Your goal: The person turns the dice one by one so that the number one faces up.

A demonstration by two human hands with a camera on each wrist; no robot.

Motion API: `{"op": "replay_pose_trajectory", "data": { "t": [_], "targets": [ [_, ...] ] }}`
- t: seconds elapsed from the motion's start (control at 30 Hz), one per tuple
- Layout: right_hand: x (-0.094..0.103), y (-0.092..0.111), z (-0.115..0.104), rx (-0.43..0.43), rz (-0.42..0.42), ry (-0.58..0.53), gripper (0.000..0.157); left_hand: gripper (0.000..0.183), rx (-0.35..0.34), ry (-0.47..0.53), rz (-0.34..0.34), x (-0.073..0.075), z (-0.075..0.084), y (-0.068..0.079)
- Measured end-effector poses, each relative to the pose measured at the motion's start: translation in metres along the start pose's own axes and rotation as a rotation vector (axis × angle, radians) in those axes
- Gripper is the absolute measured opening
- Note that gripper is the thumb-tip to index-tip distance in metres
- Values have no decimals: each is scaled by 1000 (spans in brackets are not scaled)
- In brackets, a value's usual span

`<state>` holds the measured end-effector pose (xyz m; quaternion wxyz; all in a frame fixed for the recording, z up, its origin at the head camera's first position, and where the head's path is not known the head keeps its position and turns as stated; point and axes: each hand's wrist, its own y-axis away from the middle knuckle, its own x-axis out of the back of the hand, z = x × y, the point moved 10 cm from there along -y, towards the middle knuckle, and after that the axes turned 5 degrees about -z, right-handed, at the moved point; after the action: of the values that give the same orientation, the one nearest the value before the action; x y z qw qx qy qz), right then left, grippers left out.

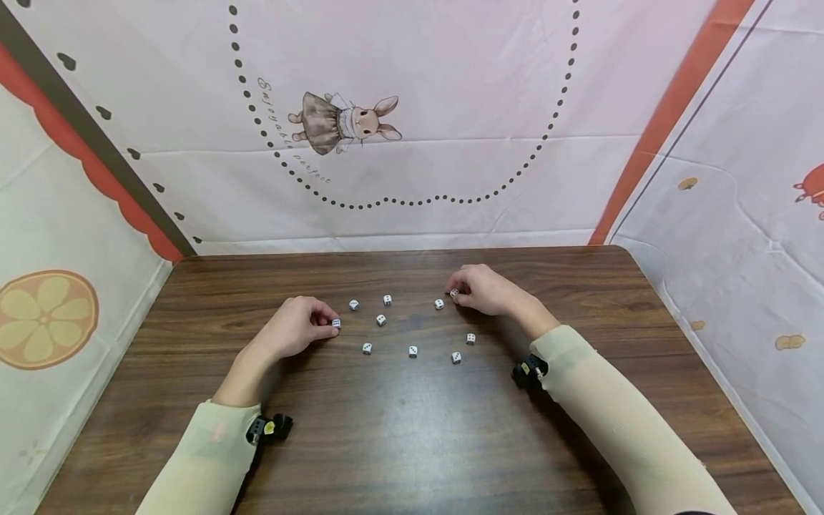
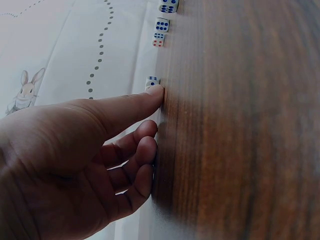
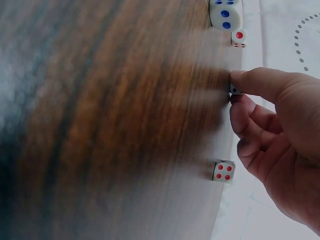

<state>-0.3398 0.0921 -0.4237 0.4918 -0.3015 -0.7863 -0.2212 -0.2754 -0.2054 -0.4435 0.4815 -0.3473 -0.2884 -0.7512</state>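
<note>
Two pale sleeves [image 1: 199, 458] of thin fabric are nearest, above a brown table [image 1: 399, 443] whose smooth, wood-grained surface returns some light. Farther on, eight loose dice [image 1: 413, 352] lie scattered; only the head view shows all of them together. The left hand [image 1: 291, 330] pinches one die [image 1: 336, 324] with thumb and fingertips, to the left of the loose ones. The right hand [image 1: 487, 290] pinches another die [image 1: 455, 292], just beside a loose one. Only the wrist views make clear the red and blue pips and rounded corners of these white cubes. Behind hangs a creased, whitish sheet [image 1: 450, 86] with a printed rabbit [image 1: 328, 123].
</note>
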Motion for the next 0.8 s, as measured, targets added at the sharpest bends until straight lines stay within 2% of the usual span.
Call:
{"op": "replay_pose_trajectory", "data": {
  "t": [0.33, 0.8],
  "targets": [
    [2, -1, 0, -13, 18, 1, 10, 8, -3, 1, 3, 0, 0, 1],
    [4, 0, 8, -65, 47, -102, 3, 9, -2, 1, 0, -1, -2, 0]
  ]
}}
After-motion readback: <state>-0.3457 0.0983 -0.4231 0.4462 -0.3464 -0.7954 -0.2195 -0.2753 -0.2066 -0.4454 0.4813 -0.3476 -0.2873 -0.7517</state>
